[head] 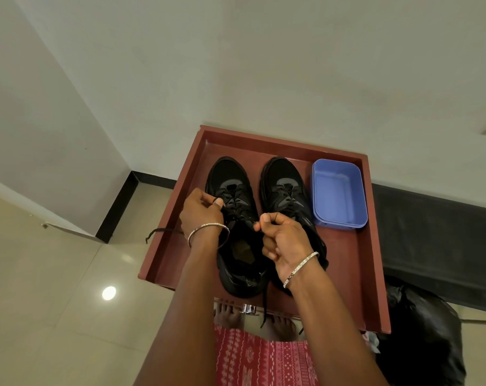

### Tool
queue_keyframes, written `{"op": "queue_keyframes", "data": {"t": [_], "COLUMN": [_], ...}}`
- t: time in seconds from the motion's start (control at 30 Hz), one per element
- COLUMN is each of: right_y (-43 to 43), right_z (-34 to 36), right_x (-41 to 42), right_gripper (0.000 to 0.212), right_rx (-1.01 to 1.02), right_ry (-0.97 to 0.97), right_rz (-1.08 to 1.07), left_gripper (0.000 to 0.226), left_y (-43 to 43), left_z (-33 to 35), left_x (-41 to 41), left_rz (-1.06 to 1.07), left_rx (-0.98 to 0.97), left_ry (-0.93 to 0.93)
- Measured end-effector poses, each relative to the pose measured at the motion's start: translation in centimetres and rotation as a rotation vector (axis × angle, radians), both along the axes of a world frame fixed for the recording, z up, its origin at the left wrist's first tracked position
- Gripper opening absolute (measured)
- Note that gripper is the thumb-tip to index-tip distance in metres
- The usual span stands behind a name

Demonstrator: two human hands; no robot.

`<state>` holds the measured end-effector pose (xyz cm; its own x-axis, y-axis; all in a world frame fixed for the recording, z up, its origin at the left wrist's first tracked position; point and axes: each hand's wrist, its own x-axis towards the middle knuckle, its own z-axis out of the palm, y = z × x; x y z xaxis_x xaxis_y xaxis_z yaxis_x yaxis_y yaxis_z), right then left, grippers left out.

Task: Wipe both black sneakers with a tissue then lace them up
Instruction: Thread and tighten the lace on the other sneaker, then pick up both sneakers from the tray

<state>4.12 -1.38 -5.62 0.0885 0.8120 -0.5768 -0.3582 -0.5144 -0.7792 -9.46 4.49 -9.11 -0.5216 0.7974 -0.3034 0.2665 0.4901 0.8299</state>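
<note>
Two black sneakers stand side by side, toes away from me, on a reddish-brown tray table (345,263). My left hand (201,211) pinches a black lace at the upper eyelets of the left sneaker (232,176). One lace end (158,232) trails off the table's left edge. My right hand (280,238) pinches the other lace strand over the gap between the shoes and hides the rear part of the right sneaker (285,182). Another lace end (265,307) hangs down over the table's near edge. No tissue is in view.
An empty blue plastic tub (338,193) sits on the table to the right of the shoes. A black bag (422,338) lies on the floor at the right. My bare feet (228,313) and a red patterned garment (258,358) show below the table. Beige floor tiles lie to the left.
</note>
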Motion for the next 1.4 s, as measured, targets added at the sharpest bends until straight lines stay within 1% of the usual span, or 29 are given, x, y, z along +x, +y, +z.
{"op": "queue_keyframes", "data": {"t": [0.17,0.27,0.33,0.43,0.5,0.53,0.57,0.67,0.7,0.77,0.8,0.83,0.9,0.97,1.03,1.13,1.2,1.27,1.33,1.4], "right_y": [0.0,0.1,-0.2,-1.3,-2.2,-2.7,-3.1,-4.8,-5.6,-7.2,-8.1,-8.9,-10.3,-10.9,-11.1,-11.1,-11.2,-10.9,-10.3,-9.6], "right_z": [-0.1,0.0,0.2,0.5,0.7,0.6,0.4,-0.2,-0.2,0.0,0.1,0.0,-0.2,-0.6,-0.8,-1.4,-2.1,-3.0,-3.7,-4.4], "right_x": [0.0,0.2,0.4,0.9,1.1,1.2,1.3,1.5,1.5,1.9,2.3,2.7,3.1,3.1,2.8,2.6,2.6,2.6,2.7,3.1], "right_gripper": [0.025,0.024,0.017,0.008,0.007,0.006,0.007,0.014,0.016,0.019,0.021,0.023,0.030,0.039,0.045,0.056,0.060,0.060,0.058,0.055], "right_rx": [-0.008,0.001,0.045,0.177,0.229,0.254,0.286,0.439,0.475,0.447,0.395,0.333,0.230,0.221,0.232,0.211,0.215,0.229,0.244,0.261], "right_ry": [0.005,-0.005,-0.074,-0.212,-0.261,-0.326,-0.456,-0.962,-1.097,-1.282,-1.330,-1.334,-1.245,-1.156,-1.117,-1.090,-1.123,-1.159,-1.167,-1.178], "right_rz": [0.027,0.036,0.039,0.032,0.002,-0.015,-0.028,-0.051,-0.074,-0.121,-0.127,-0.108,-0.037,0.006,0.020,0.035,0.056,0.056,0.040,0.030], "left_gripper": [0.015,0.014,0.013,0.005,0.012,0.014,0.014,0.009,0.008,0.007,0.007,0.006,0.007,0.006,0.006,0.031,0.048,0.057,0.057,0.052], "left_y": [0.0,0.1,0.0,-0.9,-2.3,-3.2,-4.1,-6.7,-7.5,-9.0,-9.7,-10.4,-11.6,-12.7,-13.7,-14.9,-15.3,-15.2,-14.8,-14.4], "left_z": [0.8,0.9,0.8,0.9,0.9,0.8,0.9,1.4,1.9,2.9,3.4,3.9,4.5,4.9,5.2,4.9,4.4,3.7,3.0,2.3], "left_x": [1.0,1.2,0.8,-0.6,-1.7,-2.3,-2.7,-3.0,-2.9,-2.7,-2.5,-2.3,-1.7,-0.8,0.3,1.8,2.7,3.4,4.0,4.6], "left_rz": [0.008,-0.027,-0.093,-0.193,-0.172,-0.157,-0.150,-0.161,-0.161,-0.164,-0.180,-0.212,-0.298,-0.393,-0.485,-0.577,-0.604,-0.609,-0.592,-0.532], "left_rx": [-0.013,-0.006,0.028,0.078,0.086,0.082,0.074,0.091,0.109,0.152,0.168,0.179,0.177,0.173,0.147,0.005,-0.071,-0.110,-0.128,-0.125], "left_ry": [0.129,0.174,0.197,0.283,0.281,0.275,0.276,0.316,0.331,0.342,0.346,0.352,0.353,0.335,0.316,0.337,0.351,0.355,0.361,0.367]}}
